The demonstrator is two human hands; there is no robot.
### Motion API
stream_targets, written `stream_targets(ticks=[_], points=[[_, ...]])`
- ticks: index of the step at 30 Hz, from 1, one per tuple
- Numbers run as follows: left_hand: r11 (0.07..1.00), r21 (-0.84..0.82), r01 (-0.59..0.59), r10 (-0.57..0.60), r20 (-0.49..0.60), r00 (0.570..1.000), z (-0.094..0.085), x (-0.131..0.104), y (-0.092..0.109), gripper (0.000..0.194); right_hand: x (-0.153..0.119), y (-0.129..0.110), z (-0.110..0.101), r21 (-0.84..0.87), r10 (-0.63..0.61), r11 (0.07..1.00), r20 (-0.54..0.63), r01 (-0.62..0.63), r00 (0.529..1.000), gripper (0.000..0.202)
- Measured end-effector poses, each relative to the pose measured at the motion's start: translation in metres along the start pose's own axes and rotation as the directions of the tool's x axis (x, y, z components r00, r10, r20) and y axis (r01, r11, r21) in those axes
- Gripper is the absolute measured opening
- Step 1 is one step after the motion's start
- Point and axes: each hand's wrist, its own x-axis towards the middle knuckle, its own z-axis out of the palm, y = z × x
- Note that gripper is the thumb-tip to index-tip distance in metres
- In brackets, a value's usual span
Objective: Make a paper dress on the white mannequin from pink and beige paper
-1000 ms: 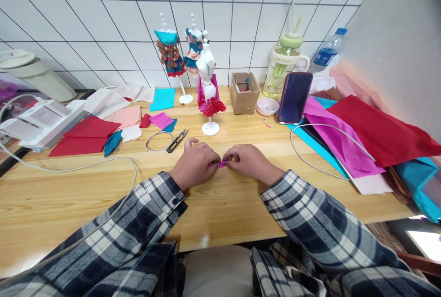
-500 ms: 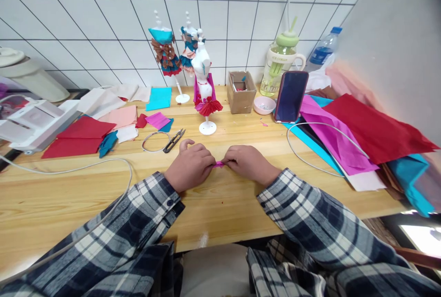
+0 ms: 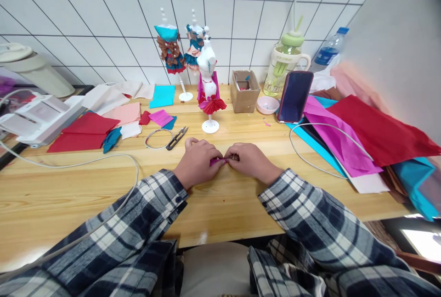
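A small strip of magenta fabric [image 3: 217, 162] is pinched between my two hands, low over the wooden table. My left hand [image 3: 198, 161] is closed on its left part, and my right hand [image 3: 253, 161] pinches its right end, the fingertips nearly meeting. Most of the strip is hidden by the fingers. Thread snips [image 3: 177, 138] lie just beyond my left hand, beside a thin wire ring [image 3: 159, 139]. Farther back stands a white mini dress form [image 3: 208, 76] wearing a magenta and red ruffled piece.
Two more dressed mini forms [image 3: 171, 51] stand behind. A cardboard box [image 3: 245, 96], pink bowl [image 3: 268, 105], phone [image 3: 295, 97] and green-lidded bottle [image 3: 284, 65] line the back. Fabric sheets [image 3: 386, 127] are piled right. Red cloth [image 3: 84, 134] and a white machine [image 3: 37, 120] are left; a cable [image 3: 113, 155] crosses the table.
My hands have drawn closer together, and the magenta strip shows less between them, now bunched at my left fingertips. The whole view has shifted slightly.
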Motion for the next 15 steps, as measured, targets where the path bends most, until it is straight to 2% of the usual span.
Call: stream_targets(ticks=[15], points=[[0.998,0.054,-0.008,0.008,0.008,1.000,-0.0015,0.0020,0.0059,0.020,0.0002,-0.0015,-0.0002,0.013,0.051,0.999,0.007,-0.051,0.999,0.009]])
